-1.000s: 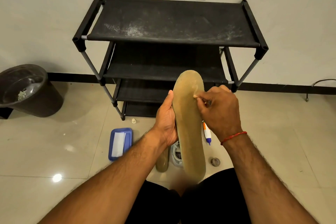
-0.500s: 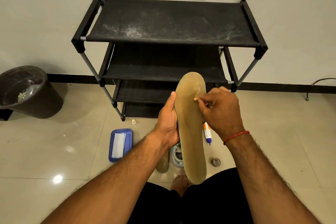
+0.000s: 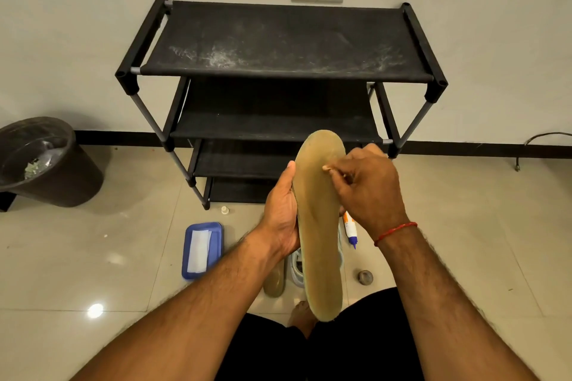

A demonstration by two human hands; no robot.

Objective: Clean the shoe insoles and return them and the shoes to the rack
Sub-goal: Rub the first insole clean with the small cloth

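Left grip (image 3: 280, 216): curled round the edge of the insole (image 3: 320, 226).
Right grip (image 3: 368, 189): curled, rubbing its forepart; contents, cannot tell.
Progress: cleaning underway; other insole (image 3: 274, 281) and shoe (image 3: 297, 267) wait on the floor.

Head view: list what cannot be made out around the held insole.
Head view:
The shoe on the floor: mostly hidden behind the insole.
The second insole: top covered by the left hand.
The tube: label too small, upper end behind the right hand.
The right fingers: whether they pinch anything, too small to tell.
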